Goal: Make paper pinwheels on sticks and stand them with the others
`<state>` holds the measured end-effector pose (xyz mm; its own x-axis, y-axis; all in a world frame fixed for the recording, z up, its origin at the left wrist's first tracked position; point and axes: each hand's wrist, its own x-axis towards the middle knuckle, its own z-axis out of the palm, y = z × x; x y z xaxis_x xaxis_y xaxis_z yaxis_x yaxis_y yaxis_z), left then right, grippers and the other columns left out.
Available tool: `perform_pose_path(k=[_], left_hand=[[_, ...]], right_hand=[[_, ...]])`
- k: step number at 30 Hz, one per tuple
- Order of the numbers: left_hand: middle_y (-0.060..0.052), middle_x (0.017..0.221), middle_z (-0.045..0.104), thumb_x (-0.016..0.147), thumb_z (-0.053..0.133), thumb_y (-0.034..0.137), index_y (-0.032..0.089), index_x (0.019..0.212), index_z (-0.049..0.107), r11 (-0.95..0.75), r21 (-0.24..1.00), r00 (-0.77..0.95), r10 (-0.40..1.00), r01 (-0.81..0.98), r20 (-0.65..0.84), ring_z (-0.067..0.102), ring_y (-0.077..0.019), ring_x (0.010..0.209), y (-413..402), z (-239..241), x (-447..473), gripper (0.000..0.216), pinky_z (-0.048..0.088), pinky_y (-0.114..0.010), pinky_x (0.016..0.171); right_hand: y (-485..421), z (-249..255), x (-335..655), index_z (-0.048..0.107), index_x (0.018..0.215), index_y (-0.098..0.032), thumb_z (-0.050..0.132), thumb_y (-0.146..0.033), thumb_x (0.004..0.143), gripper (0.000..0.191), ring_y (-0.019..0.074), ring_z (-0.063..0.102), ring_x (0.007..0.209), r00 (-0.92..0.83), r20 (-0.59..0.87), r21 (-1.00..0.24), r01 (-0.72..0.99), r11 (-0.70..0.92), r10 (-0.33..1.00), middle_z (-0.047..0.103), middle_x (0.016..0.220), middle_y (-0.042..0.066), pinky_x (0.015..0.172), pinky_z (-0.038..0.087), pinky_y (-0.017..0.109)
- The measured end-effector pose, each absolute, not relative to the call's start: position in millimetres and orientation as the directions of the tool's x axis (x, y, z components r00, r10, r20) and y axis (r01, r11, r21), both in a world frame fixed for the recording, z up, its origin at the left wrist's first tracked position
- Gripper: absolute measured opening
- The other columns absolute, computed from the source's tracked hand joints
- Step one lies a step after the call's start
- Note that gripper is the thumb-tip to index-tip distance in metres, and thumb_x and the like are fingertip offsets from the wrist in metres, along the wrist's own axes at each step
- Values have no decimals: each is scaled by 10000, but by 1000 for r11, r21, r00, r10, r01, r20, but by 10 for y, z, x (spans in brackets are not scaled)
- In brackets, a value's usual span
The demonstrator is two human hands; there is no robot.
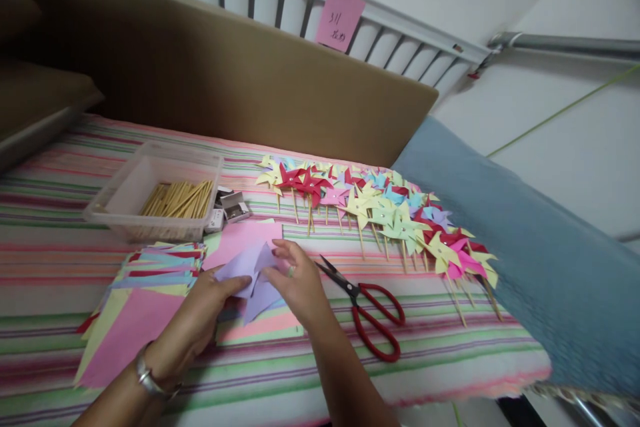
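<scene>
A lilac paper square with cut slits is held between my two hands above a pile of coloured sheets. My left hand, a bracelet on its wrist, pinches the paper's left side with the thumb on top. On the right side, the fingers of my right hand are closed on an edge of the same paper, which bends up near the middle. Pink, green and orange sheets lie beneath. Red-handled scissors rest just right of my right hand, blades slightly apart.
Finished paper pinwheels on sticks lie in rows at the right. A clear plastic box holds wooden sticks; small boxes sit beside it. Fanned coloured paper lies at the left. A cardboard panel stands behind.
</scene>
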<state>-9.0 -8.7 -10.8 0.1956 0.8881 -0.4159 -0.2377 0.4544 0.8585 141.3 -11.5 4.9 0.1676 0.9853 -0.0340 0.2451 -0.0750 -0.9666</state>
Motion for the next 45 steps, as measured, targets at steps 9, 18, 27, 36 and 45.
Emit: perform_pose_path(k=[9, 18, 27, 36, 45], left_hand=[[-79, 731, 720, 631, 710, 263, 139, 855, 707, 518, 835, 258, 845, -185, -467, 644, -203, 634, -97, -89, -102, 256, 477, -272, 569], [-90, 770, 727, 621, 711, 250, 143, 873, 713, 532, 822, 266, 838, -205, -476, 650, -213, 660, -93, -59, -105, 274, 483, -276, 573], [-61, 752, 713, 682, 686, 252, 152, 881, 710, 513, 840, 297, 842, -177, -451, 624, -175, 655, -97, -82, -106, 224, 469, -254, 583], [-68, 825, 727, 613, 784, 250, 158, 918, 710, 511, 834, 409, 820, -207, -401, 636, -206, 761, -78, -78, -109, 328, 473, -293, 714], [-55, 705, 717, 620, 774, 302, 146, 831, 727, 523, 822, 380, 824, -225, -421, 620, -187, 626, -59, -158, -105, 267, 473, -298, 673]], right_hand=[[-108, -17, 1415, 606, 994, -201, 667, -124, 572, 433, 149, 622, 599, -119, -281, -949, -112, -294, 952, 676, 763, -9, 520, 456, 226], [-79, -14, 1416, 567, 1079, -222, 709, -126, 537, 568, 162, 637, 660, -43, -301, -927, -223, -303, 953, 677, 788, -12, 567, 469, 244], [-98, -44, 1380, 611, 995, -199, 685, -92, 528, 485, 175, 630, 689, -9, -276, -945, -182, -273, 961, 675, 791, -5, 584, 470, 248], [-89, -8, 1421, 623, 939, -172, 680, -126, 539, 406, 147, 596, 626, -16, -272, -919, -291, -265, 962, 677, 762, -4, 593, 461, 246], [-84, -42, 1386, 601, 936, -160, 669, -124, 540, 404, 149, 585, 598, 7, -275, -909, -326, -258, 961, 653, 709, -12, 568, 471, 261]])
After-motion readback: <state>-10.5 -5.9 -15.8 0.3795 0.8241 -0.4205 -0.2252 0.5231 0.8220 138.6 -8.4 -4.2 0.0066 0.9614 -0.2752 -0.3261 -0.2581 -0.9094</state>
